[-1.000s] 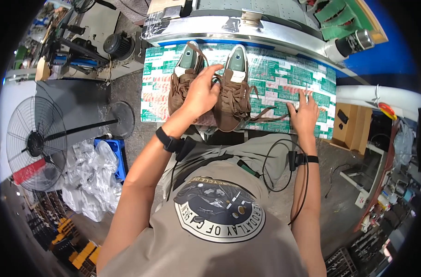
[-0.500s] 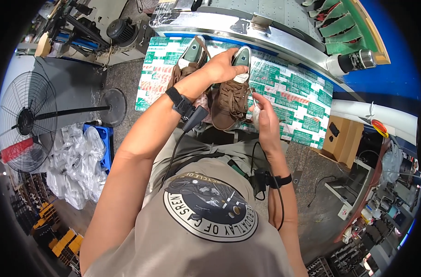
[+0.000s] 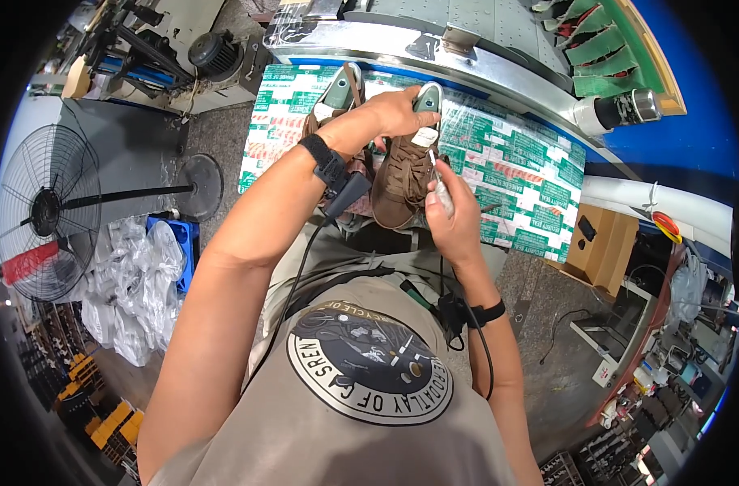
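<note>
A brown lace-up shoe (image 3: pixel 398 182) with a green insole lies toe toward me on the table. My left hand (image 3: pixel 395 113) is closed around its collar near the heel, thumb beside the opening. In my right hand (image 3: pixel 453 212) is a slim tool (image 3: pixel 442 194) with a pale handle and a thin tip, its exact kind unclear. That tip points at the upper laces, just below the white tongue label. To the left lies a matching shoe (image 3: pixel 342 91), partly hidden behind my left forearm. Some pinkish material shows between the two shoes.
Green and white printed tape covers the table (image 3: pixel 523 174). A metal-edged machine (image 3: pixel 386 40) runs along its far side. At left stand a floor fan (image 3: pixel 45 212) and clear plastic bags (image 3: pixel 134 283). An open cardboard box (image 3: pixel 604 247) sits at right. Cables hang from both wrist straps.
My right hand has moved left and inward, bringing the tool's tip from beside the shoe to over the upper laces. My left hand has shifted slightly right, still at the collar.
</note>
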`<action>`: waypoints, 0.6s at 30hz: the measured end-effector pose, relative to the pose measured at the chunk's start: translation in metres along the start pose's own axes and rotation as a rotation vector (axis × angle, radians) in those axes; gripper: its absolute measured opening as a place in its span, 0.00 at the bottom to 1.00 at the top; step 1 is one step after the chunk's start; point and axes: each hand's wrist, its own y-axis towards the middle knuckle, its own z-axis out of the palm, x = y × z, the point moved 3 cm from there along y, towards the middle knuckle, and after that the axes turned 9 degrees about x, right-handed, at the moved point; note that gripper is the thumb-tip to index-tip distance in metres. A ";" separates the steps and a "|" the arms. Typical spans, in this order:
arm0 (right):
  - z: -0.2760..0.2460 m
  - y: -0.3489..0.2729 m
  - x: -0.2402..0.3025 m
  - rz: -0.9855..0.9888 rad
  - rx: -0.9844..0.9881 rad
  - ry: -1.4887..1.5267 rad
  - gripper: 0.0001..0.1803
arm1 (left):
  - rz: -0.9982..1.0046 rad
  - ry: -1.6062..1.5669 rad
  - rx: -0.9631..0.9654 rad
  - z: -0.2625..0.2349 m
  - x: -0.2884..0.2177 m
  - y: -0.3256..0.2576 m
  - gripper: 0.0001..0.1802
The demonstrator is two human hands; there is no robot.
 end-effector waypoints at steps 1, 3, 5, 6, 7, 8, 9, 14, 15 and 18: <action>-0.001 0.001 0.000 0.002 0.000 0.001 0.38 | -0.041 0.079 0.012 -0.001 -0.003 -0.002 0.57; -0.003 0.006 0.007 -0.085 -0.010 -0.162 0.38 | -0.030 0.116 -0.003 -0.001 -0.007 -0.001 0.56; -0.007 0.010 0.014 -0.119 -0.007 -0.208 0.39 | -0.062 0.198 0.011 -0.004 -0.014 -0.002 0.56; -0.009 0.012 0.018 -0.150 0.021 -0.321 0.39 | -0.063 0.198 0.009 -0.005 -0.014 -0.002 0.56; -0.012 0.013 0.023 -0.181 0.050 -0.434 0.39 | -0.050 0.222 0.018 -0.007 -0.015 -0.003 0.55; -0.018 0.013 0.028 -0.182 0.050 -0.435 0.39 | -0.035 0.246 0.028 -0.007 -0.015 -0.003 0.55; -0.023 0.013 0.033 -0.163 0.097 -0.498 0.39 | -0.031 0.246 0.028 -0.007 -0.016 -0.004 0.55; -0.041 -0.004 0.071 -0.053 0.276 -0.618 0.38 | -0.014 0.150 0.040 -0.006 -0.014 -0.005 0.53; -0.046 -0.014 0.076 -0.024 0.255 -0.639 0.37 | -0.014 0.144 0.035 -0.006 -0.013 -0.007 0.53; -0.060 -0.046 0.076 0.049 0.231 -0.611 0.36 | -0.017 0.189 0.024 -0.007 -0.012 -0.006 0.50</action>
